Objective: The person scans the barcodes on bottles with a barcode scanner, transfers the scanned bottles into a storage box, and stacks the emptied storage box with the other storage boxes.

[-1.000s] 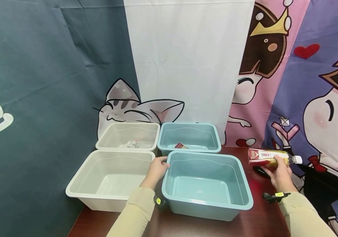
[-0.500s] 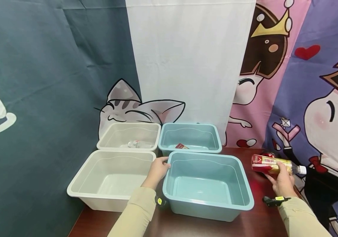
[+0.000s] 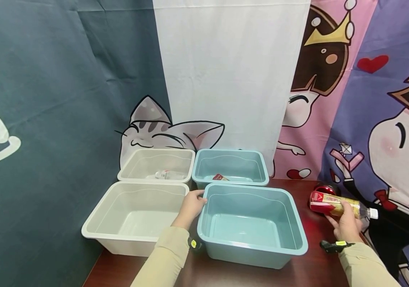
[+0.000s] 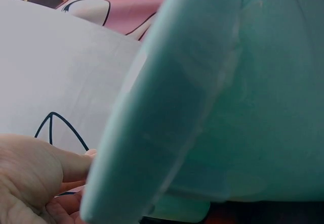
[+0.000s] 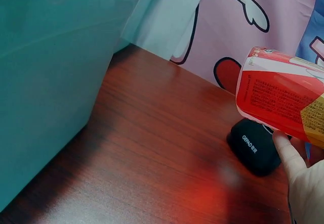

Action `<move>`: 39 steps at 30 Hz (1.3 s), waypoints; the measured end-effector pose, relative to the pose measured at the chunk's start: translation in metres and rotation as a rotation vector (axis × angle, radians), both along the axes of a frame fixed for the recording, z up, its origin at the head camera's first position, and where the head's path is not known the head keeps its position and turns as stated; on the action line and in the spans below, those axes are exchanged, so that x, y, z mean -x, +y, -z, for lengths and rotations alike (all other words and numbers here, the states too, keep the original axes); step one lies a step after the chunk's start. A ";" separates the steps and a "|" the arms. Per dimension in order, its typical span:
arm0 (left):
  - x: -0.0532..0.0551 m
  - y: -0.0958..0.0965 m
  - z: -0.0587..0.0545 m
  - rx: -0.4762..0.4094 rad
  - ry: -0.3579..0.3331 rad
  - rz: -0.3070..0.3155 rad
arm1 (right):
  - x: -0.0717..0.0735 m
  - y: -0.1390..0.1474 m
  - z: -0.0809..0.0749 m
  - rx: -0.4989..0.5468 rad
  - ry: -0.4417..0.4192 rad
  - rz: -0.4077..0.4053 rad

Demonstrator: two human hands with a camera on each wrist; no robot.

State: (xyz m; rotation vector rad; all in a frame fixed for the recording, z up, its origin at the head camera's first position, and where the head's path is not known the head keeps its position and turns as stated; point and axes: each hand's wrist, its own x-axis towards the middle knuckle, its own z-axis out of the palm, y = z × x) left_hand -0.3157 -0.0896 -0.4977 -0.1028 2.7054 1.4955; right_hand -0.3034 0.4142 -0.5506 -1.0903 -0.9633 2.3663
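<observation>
At the far right of the head view, my right hand [image 3: 349, 227] grips a plastic drink bottle [image 3: 333, 204] round its body. The bottle lies sideways in the air, with a red and yellow label and its white cap [image 3: 372, 213] pointing right. My left hand [image 3: 190, 207] holds the near blue tub [image 3: 251, 249] by the rim at its back left corner. In the left wrist view the thumb [image 4: 76, 166] meets that rim, while the other fingertips are partly hidden behind it.
Left of the blue tub stands a near cream tub [image 3: 129, 238]. Behind, a smaller cream tub [image 3: 158, 155] holds a clear bottle [image 3: 170, 175], and a smaller blue tub [image 3: 231, 155] holds a red item [image 3: 219, 177]. Beneath the drink bottle sits a black rounded object [image 5: 253, 145] with white lettering.
My right hand has carried the drink bottle a little right and nearer to me, uncovering a red-lit object behind it. My left hand stays at the tub's rim.
</observation>
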 end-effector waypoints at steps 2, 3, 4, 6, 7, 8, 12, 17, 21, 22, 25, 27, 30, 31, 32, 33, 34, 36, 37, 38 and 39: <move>-0.001 0.000 -0.001 0.001 0.003 0.002 | -0.001 0.001 0.001 0.006 -0.002 0.011; -0.001 0.000 -0.001 0.000 0.000 0.001 | -0.001 0.001 0.002 0.011 -0.006 0.017; -0.002 0.000 -0.002 0.000 -0.001 0.000 | -0.001 0.001 0.002 0.010 -0.007 0.019; -0.002 0.000 -0.002 0.001 0.001 0.003 | -0.002 0.002 0.004 0.005 -0.014 0.020; -0.003 0.000 -0.002 0.001 0.002 0.004 | -0.002 0.002 0.004 0.005 -0.014 0.022; -0.003 0.000 -0.002 0.003 0.003 0.005 | -0.003 0.002 0.005 0.004 -0.015 0.022; -0.004 0.001 -0.002 0.002 0.003 0.000 | -0.005 0.005 0.006 0.004 -0.022 0.021; -0.004 0.001 -0.002 -0.003 0.004 -0.006 | -0.008 0.008 0.007 0.010 -0.036 0.019; -0.004 0.001 -0.001 -0.001 0.011 -0.002 | -0.009 0.008 0.008 0.008 -0.049 0.014; -0.003 0.001 -0.001 -0.001 0.013 -0.001 | -0.009 0.008 0.008 0.010 -0.050 0.016; -0.003 0.000 0.000 -0.002 0.014 0.000 | -0.008 0.007 0.007 0.018 -0.044 0.020; -0.002 0.000 0.001 -0.001 0.015 0.001 | -0.006 0.005 0.005 0.025 -0.022 0.029; -0.002 0.000 0.002 0.002 0.019 0.002 | -0.002 0.002 -0.003 0.027 0.013 0.039; -0.002 0.000 0.002 0.003 0.020 0.001 | 0.001 0.001 -0.007 0.023 0.031 0.038; -0.002 0.000 0.002 0.004 0.020 0.000 | 0.003 -0.001 -0.011 0.020 0.043 0.036; -0.002 0.000 0.002 0.003 0.019 -0.001 | 0.005 -0.003 -0.015 0.016 0.045 0.031; -0.002 0.000 0.002 0.002 0.019 -0.001 | 0.007 -0.006 -0.019 0.011 0.052 0.023; -0.002 0.000 0.002 0.001 0.016 -0.002 | 0.012 -0.011 -0.027 0.006 0.063 0.004; -0.002 0.000 0.002 0.001 0.015 -0.004 | 0.014 -0.013 -0.031 0.003 0.066 -0.006; -0.002 0.000 0.002 0.001 0.012 -0.007 | 0.016 -0.015 -0.035 0.002 0.072 -0.016; -0.002 0.000 0.002 -0.001 0.011 -0.008 | 0.018 -0.018 -0.039 0.006 0.086 -0.028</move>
